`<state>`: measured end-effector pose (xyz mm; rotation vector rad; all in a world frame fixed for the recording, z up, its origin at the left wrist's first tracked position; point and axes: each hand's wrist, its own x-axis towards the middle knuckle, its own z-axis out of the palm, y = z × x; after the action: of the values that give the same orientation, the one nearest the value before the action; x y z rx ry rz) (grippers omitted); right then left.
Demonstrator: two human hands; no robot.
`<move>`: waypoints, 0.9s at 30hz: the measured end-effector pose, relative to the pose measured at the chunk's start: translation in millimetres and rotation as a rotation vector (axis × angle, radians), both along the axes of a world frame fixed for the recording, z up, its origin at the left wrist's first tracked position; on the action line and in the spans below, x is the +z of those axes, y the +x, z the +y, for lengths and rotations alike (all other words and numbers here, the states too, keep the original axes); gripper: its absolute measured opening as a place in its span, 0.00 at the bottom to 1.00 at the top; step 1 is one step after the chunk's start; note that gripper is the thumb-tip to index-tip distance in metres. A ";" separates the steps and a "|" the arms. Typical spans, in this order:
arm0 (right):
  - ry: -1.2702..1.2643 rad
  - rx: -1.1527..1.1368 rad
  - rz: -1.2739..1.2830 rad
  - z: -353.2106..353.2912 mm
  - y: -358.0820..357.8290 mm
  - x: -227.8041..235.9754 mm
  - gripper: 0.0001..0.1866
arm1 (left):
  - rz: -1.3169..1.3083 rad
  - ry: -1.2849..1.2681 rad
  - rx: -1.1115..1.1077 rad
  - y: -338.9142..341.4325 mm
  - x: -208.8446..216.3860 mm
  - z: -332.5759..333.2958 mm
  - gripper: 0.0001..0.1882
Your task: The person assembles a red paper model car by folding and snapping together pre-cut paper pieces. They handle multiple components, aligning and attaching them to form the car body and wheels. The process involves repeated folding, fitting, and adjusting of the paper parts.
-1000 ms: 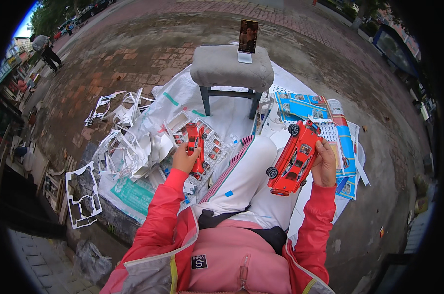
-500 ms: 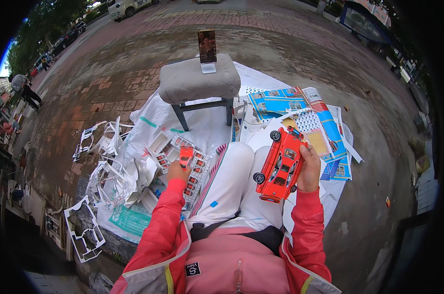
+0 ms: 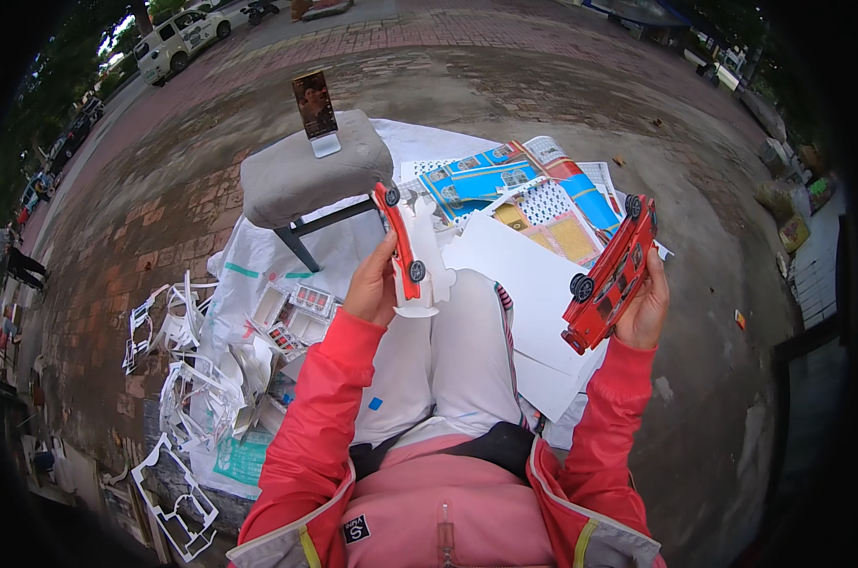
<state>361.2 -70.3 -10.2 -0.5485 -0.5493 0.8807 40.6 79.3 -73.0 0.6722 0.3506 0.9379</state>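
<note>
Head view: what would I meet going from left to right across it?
White van → phone → left hand holding a red wheeled piece → blue sheet → red car held in the right hand.

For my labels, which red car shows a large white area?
The red car in the left hand; the car in the right hand looks red and black.
</note>
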 end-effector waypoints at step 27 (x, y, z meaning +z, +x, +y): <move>-0.116 -0.066 -0.149 45.7 -104.0 -1.3 0.11 | 0.472 -0.573 0.626 -31.7 -75.9 79.1 0.34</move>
<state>257.2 -24.5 -11.5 -0.7377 -0.6144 0.8164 8.9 158.4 -148.8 0.2346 1.2500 1.1848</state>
